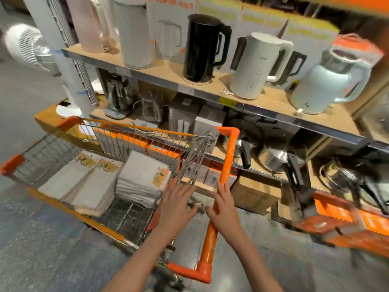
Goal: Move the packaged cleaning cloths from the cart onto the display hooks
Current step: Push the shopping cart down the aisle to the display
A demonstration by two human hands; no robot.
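Note:
A wire shopping cart (pixel 52 152) with orange trim stands in front of me, its orange handle bar (pixel 223 182) running from upper right to lower middle. Inside lie stacks of packaged cleaning cloths: a neat pile (pixel 141 175) with a yellow label near the handle end, and two flatter piles (pixel 84 182) further left. My left hand (pixel 176 205) hovers with straight fingers just over the cart's rear wire edge, holding nothing. My right hand (pixel 223 207) rests with extended fingers on the handle bar. No display hooks are in view.
A wooden shelf (pixel 168 72) beyond the cart carries electric kettles, a black one (pixel 202 47) in the middle, with boxes behind. Lower shelves hold blenders, boxed goods and steel pots (pixel 275 159). A white fan (pixel 29 45) stands at left. Grey floor lies around me.

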